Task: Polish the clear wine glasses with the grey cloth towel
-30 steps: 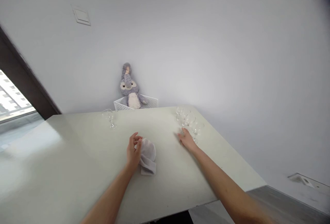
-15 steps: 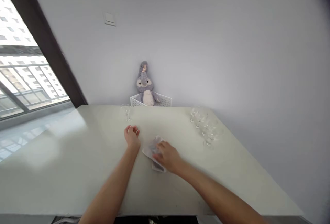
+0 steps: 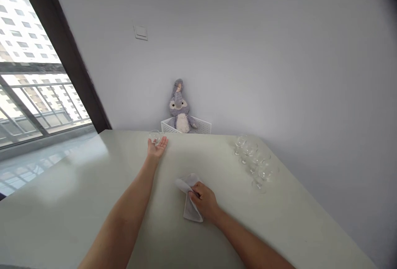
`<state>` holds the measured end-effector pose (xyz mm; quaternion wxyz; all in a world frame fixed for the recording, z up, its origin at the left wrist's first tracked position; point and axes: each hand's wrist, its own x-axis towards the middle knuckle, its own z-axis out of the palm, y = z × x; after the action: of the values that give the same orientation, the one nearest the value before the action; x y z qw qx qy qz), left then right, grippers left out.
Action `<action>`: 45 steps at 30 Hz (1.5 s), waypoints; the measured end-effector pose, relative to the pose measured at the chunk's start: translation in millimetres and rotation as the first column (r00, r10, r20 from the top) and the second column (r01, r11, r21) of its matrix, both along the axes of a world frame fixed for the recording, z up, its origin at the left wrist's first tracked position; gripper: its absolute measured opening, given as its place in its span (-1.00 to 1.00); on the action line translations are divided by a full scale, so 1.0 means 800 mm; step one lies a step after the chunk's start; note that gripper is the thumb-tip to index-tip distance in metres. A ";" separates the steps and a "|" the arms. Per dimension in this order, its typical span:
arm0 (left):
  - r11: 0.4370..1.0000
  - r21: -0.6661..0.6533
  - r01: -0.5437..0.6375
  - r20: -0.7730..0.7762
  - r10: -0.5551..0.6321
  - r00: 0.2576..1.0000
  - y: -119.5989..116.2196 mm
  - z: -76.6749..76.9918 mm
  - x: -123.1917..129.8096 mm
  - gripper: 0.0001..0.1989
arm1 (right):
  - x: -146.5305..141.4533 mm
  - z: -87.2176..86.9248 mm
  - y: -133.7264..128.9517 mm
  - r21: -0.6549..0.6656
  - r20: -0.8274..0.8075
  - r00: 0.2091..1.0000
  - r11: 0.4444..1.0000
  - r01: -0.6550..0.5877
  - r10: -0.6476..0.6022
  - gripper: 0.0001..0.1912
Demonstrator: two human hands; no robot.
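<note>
My left hand (image 3: 157, 148) reaches toward the far edge of the table, palm up with its fingers stretched out. Just behind it stands a clear stemmed glass (image 3: 154, 135), whose lower part the hand partly hides. Whether the fingers touch this glass I cannot tell. Nearer to me, my right hand (image 3: 204, 199) is closed on a pale grey cloth (image 3: 192, 212), pinching it at the middle. The cloth is folded and bunched, with one flap raised and its lower part on the table.
On the right side of the white table (image 3: 130, 236) several clear stemmed glasses (image 3: 266, 171) stand close together. Beyond the far edge, a grey plush toy (image 3: 182, 122) sits in a white perforated basket (image 3: 203, 127) against the wall. A window (image 3: 37, 74) is at left.
My left hand has moved forward to the single glass and spread its fingers. The right hand has gone from resting on the cloth to gripping it, and the cloth is now bunched and partly lifted.
</note>
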<state>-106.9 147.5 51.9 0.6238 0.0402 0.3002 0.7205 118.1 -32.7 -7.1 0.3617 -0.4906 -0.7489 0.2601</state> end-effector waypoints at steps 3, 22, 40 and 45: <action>1.000 0.020 0.020 0.008 -0.020 1.000 -0.007 0.000 0.005 -0.70 | 0.010 0.002 0.012 -0.221 -0.343 0.937 0.975 -0.008 -0.070 -0.72; 0.803 0.277 0.528 -0.510 -0.344 0.789 -0.174 -0.050 0.146 -0.52 | 0.031 0.044 0.007 0.041 -0.534 0.845 0.999 -0.002 0.023 -0.63; 0.735 0.074 0.674 -0.895 -0.250 0.370 -0.173 -0.040 0.123 -0.46 | 0.027 0.017 0.010 -0.288 -0.755 0.655 0.903 -0.318 -0.010 -0.64; 0.800 -0.129 0.586 -0.918 -0.320 0.235 -0.170 -0.048 0.122 -0.40 | 0.016 0.009 -0.001 -0.158 -0.216 0.976 0.987 -0.038 0.003 -0.62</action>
<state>-9.1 11.1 13.6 0.5260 0.5878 0.4737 0.3917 131.2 -33.6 0.3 0.3969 -0.4795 -0.6869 0.3751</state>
